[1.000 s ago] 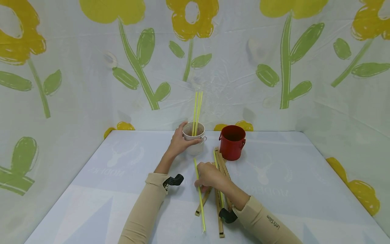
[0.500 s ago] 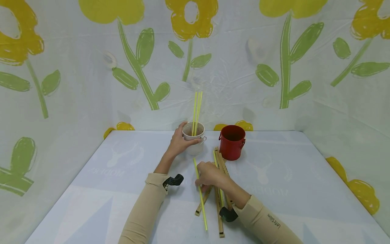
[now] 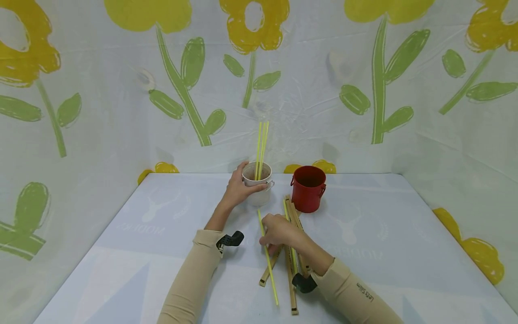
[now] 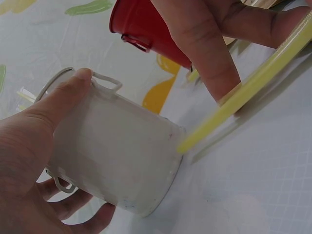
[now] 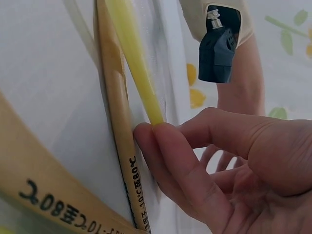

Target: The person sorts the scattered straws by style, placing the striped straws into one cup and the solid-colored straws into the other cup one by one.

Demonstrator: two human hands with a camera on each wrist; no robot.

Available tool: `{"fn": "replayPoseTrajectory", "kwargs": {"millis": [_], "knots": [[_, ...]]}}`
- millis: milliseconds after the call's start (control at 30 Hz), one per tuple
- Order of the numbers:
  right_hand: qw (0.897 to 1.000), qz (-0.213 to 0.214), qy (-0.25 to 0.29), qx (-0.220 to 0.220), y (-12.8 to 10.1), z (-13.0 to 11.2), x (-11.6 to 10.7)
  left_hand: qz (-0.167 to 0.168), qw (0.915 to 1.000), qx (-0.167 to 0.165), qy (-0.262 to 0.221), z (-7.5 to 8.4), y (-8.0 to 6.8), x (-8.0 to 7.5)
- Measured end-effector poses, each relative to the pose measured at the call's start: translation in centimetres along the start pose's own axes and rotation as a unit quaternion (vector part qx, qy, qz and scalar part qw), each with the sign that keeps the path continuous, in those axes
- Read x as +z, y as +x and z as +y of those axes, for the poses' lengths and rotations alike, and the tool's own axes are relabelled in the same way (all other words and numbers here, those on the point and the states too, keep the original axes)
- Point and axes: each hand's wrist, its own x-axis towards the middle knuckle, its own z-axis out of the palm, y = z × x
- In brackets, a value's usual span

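Note:
My left hand [image 3: 236,191] holds a small white metal bucket [image 3: 260,197] from its left side, thumb across the front near the rim. The bucket stands upright on the table, and several yellow straws [image 3: 263,139] poke up out of it. Just in front, my right hand [image 3: 279,231] pinches another yellow straw [image 3: 273,281] between thumb and fingers, plain in the right wrist view. That straw slants, its far end close to the bucket's base. Beneath and right of the right hand lie several straws in brown paper sleeves [image 3: 293,294], partly hidden by the hand and forearm.
A red bucket [image 3: 308,193] stands to the right of the white one, touching or close to the far ends of the paper-sleeved straws. A yellow straw [image 3: 286,209] lies among those sleeves. Behind the table hangs a flower-patterned sheet [image 3: 307,112].
The near end of the straw in my right hand has swung slightly to the right. My left hand and the white bucket have stayed in place.

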Motion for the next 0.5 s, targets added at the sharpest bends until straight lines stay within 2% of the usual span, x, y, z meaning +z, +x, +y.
{"fn": "replayPoseTrajectory", "kwargs": {"millis": [500], "knots": [[1.0,-0.005,0.012,-0.019,-0.21,0.2,-0.51,0.004,0.9999,0.008,-0.009,-0.01,-0.04,0.02]]}}
